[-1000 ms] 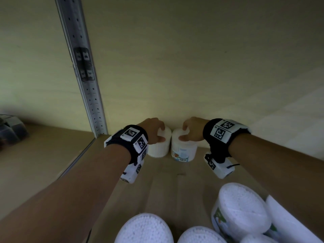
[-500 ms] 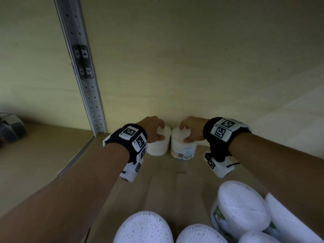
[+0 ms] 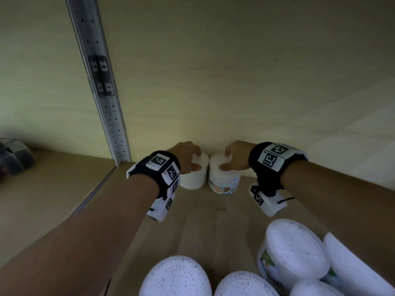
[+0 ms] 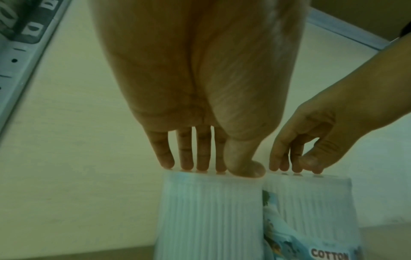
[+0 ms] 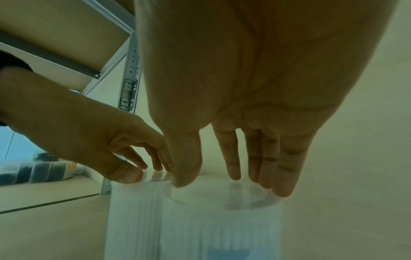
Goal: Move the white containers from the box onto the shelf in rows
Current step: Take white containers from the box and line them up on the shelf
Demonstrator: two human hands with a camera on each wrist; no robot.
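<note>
Two white ribbed containers stand side by side at the back of the wooden shelf [image 3: 203, 212], against the wall. The left container [image 3: 193, 178] [image 4: 209, 211] has my left hand [image 3: 188, 155] [image 4: 222, 158] above it, straight fingers and thumb touching its lid. The right container [image 3: 224, 180] [image 5: 222, 219] bears a "COTTON BUDS" label. My right hand [image 3: 235, 159] [image 5: 209, 179] rests its fingertips and thumb on that lid. Neither hand wraps a container's side. Several more white containers [image 3: 295, 251] lie close below me.
A perforated metal upright [image 3: 102, 92] stands left of the containers at the shelf's back corner. Dark objects [image 3: 12, 154] sit on the neighbouring shelf bay at far left. Bare shelf board stretches between the two placed containers and the near ones.
</note>
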